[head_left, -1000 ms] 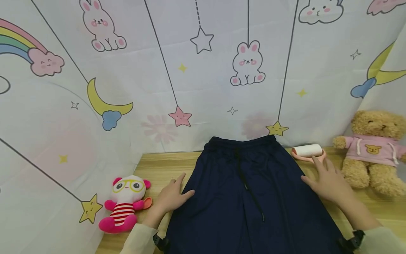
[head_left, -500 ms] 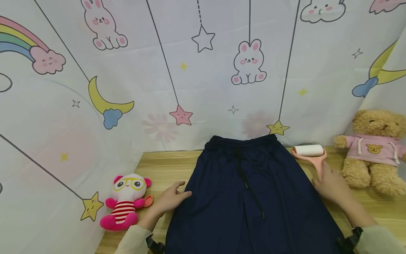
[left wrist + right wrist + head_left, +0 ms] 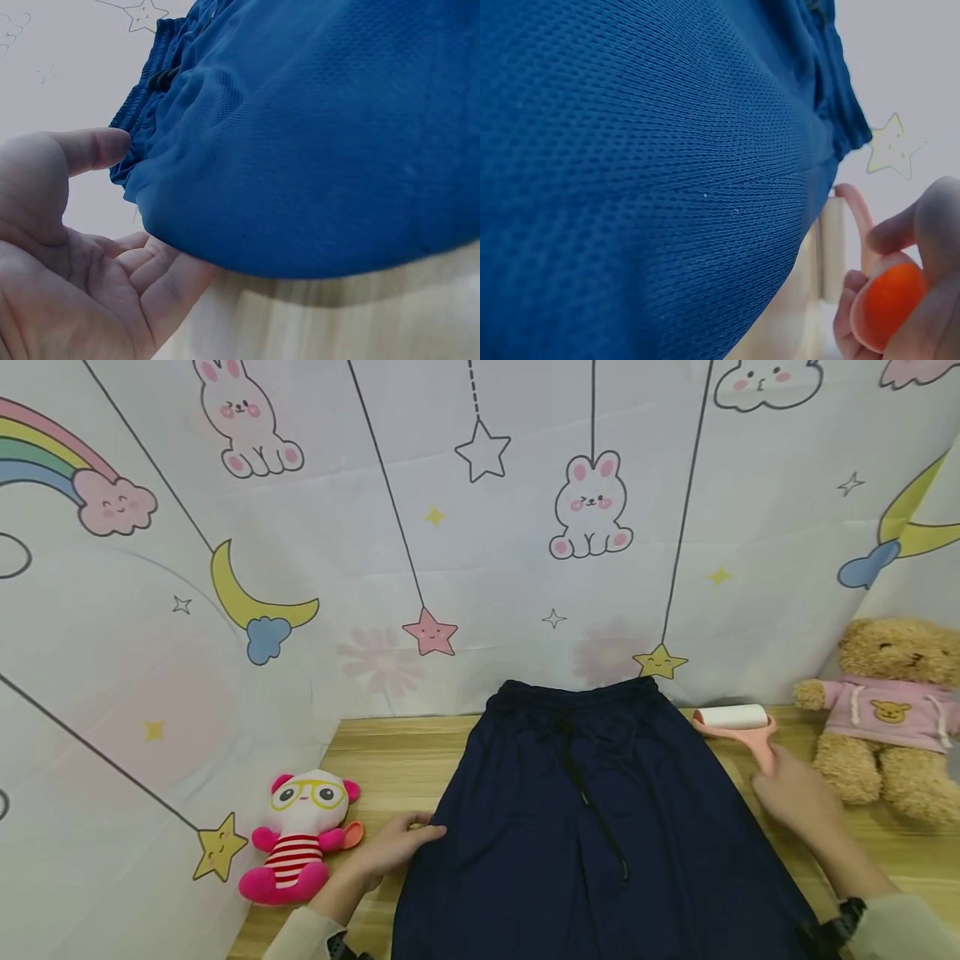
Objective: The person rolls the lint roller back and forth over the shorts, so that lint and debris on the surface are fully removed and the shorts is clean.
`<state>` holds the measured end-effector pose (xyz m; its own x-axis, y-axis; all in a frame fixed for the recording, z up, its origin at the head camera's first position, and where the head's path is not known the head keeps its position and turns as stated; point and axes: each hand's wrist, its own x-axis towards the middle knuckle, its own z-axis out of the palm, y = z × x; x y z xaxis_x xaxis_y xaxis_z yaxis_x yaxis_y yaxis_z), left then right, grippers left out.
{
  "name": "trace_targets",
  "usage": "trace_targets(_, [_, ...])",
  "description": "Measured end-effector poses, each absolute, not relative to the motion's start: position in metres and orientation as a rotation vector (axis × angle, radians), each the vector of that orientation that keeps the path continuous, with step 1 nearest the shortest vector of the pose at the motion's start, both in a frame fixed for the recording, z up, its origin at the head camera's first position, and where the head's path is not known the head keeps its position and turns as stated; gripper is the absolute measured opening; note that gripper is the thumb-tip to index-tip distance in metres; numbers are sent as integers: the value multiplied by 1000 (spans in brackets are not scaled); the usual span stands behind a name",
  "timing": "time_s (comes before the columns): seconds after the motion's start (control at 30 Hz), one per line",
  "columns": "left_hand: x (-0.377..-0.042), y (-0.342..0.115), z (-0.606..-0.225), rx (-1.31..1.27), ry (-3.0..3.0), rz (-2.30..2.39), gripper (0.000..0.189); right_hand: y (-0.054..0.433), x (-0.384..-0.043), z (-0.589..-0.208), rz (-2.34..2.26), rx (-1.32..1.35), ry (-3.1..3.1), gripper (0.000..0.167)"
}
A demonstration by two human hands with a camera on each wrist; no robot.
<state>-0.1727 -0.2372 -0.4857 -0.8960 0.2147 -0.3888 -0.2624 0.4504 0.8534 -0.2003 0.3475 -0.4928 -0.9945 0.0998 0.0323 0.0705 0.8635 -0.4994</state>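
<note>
Head view: dark blue pants (image 3: 517,818) lie on the wooden bench (image 3: 397,752), waistband toward the printed backdrop (image 3: 495,552), black cord (image 3: 587,802) hanging from the waist; lower end cut off by the frame. Left hand (image 3: 390,845) is at the left edge of the pants, thumb and fingers at the cloth. Right hand (image 3: 798,789) lies just beside the right edge, fingers wrapped round the handle of a lint roller (image 3: 759,742); its white roll points away from the hand, near the waistband. Panda toy (image 3: 296,843) sits left of the left hand; teddy bear (image 3: 892,718) sits beyond the right hand, at the right.

Left wrist view: thumb and fingers well parted, nothing clasped between them. Thumb tip is by the waistband edge; fingers reach to the lower edge of the cloth, some tips hidden. Contact with the cloth cannot be told for certain.

Right wrist view: fingers and thumb grasp the roller's handle, its rounded orange end facing the camera. Pants fill the left; roll partly visible past their edge.
</note>
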Motion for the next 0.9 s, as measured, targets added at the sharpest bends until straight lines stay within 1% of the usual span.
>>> trace_targets(0.2, [-164, -243, -488, 51, 2158, 1500, 39, 338, -191, -483, 787, -153, -2906, 60])
trace_targets(0.37, [-159, -248, -488, 90, 2148, 1499, 33, 319, -186, -472, 778, -59, -2823, 63])
trace_targets(0.5, [-156, -252, -490, 76, 2131, 1510, 34, 295, -183, -461, 794, 50, -2837, 69])
trace_targets(0.57, [-155, -254, -492, 74, 2116, 1524, 35, 282, -180, -457, 795, 111, -2836, 68])
trace_targets(0.77, [-149, -259, -495, 40, 2065, 1558, 44, 236, -171, -456, 818, 334, -2781, 55])
trace_targets(0.9, [-146, -262, -497, 27, 2032, 1592, 49, 203, -163, -461, 895, 473, -2783, 50])
